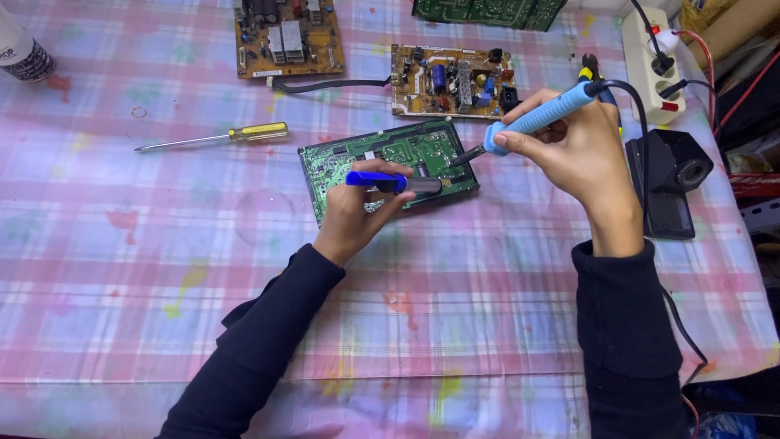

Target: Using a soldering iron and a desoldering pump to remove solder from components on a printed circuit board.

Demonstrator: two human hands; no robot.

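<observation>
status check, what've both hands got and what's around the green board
Left hand grips blue pump tool over green board. Right hand holds soldering iron, tip at board. Screwdriver lies apart, left.

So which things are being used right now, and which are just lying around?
In use:
- soldering iron, in the right hand
- blue pump tool, in the left hand
- green board, under both tips

Lying about:
- screwdriver
- two brown boards
- power strip
- black box
- bottle
</observation>
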